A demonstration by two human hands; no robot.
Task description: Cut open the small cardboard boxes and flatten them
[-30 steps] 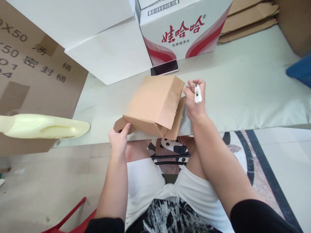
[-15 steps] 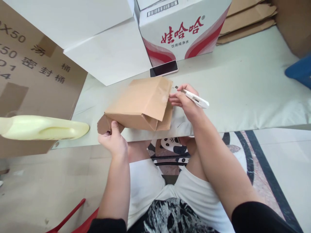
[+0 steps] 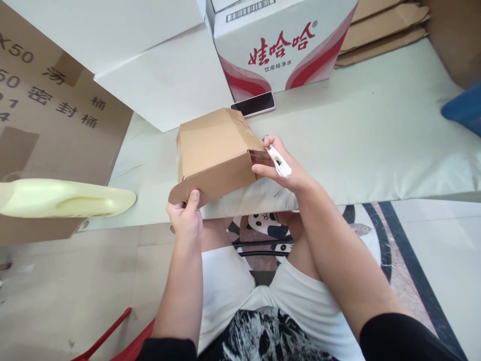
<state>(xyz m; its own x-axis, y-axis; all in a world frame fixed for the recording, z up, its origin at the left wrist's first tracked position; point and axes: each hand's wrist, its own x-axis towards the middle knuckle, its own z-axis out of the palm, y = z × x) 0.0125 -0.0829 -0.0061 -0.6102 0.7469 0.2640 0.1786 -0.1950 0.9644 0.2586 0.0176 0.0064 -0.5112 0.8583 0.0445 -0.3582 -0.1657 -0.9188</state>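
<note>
A brown cardboard box [image 3: 214,138] rests tilted on the cloth-covered table in front of me. My left hand [image 3: 187,213] pinches its lower left flap, thumb on the near side and fingers behind. At the box's right end is my right hand [image 3: 280,163], with a white utility knife [image 3: 278,161] tucked between thumb and palm. Its fingers touch the flaps at that end; the knife's tip is hard to make out there. Just behind the box lies a dark-screened phone [image 3: 255,105].
White cartons [image 3: 161,65] and a red-and-white water carton [image 3: 281,55] stand at the back. Flat brown cardboard [image 3: 383,30] is stacked at the back right, near a blue object [image 3: 464,110]. A pale yellow object [image 3: 67,198] juts in from the left, before a large brown carton [image 3: 56,115].
The box has turned, so its long near side now faces me. My left hand has shifted slightly right with the flap, and my right hand has moved a little left, knife still held.
</note>
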